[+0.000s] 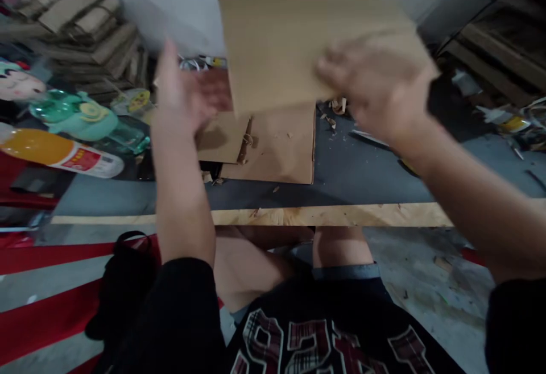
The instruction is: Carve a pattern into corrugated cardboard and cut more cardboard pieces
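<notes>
A large brown cardboard sheet (pixel 273 33) is raised above the table, tilted, its top running out of view. My right hand (pixel 375 84), blurred by motion, grips it near its lower right edge. At the sheet's left edge, my left hand (pixel 191 87) is open, thumb up and fingers stretched toward the cardboard; whether the fingertips touch it I cannot tell. Below, a flat cardboard piece (pixel 277 158) lies on the dark table, with a smaller cardboard piece (pixel 224 138) over its left part. Torn cardboard scraps (pixel 247 141) lie on them.
An orange drink bottle (pixel 63 149) and a green bottle (pixel 89 115) lie at the left. Stacked cardboard (pixel 85 27) stands behind them. The table's wooden front edge (pixel 315 213) runs before my knees. Glue bottles (pixel 505 118) lie at the right, more scraps (pixel 336 107) near the middle.
</notes>
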{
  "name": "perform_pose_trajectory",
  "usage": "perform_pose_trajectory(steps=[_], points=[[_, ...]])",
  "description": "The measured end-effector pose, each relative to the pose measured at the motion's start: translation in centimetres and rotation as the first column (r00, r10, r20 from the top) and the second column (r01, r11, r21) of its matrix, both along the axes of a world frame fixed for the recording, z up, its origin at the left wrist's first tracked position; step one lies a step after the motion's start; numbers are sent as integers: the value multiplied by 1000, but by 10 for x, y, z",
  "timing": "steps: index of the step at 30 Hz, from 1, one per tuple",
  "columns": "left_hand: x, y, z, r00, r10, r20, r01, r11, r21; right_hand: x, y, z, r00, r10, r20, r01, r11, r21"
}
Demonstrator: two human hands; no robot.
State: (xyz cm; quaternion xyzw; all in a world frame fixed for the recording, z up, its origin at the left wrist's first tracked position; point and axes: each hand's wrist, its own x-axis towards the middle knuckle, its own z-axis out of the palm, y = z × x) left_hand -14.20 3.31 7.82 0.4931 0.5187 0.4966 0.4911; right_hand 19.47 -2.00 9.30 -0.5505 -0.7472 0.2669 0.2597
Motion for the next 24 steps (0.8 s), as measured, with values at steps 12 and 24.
perform_pose_trajectory(steps=[12, 24], points=[[39, -2, -133, 973, 3, 232, 2, 1000, -20, -6, -67, -130, 866, 368, 338, -474, 819, 324], [70, -1, -115, 959, 69, 273, -77, 997, 19, 50, -12, -129, 808, -308, -502, 135, 926, -352]])
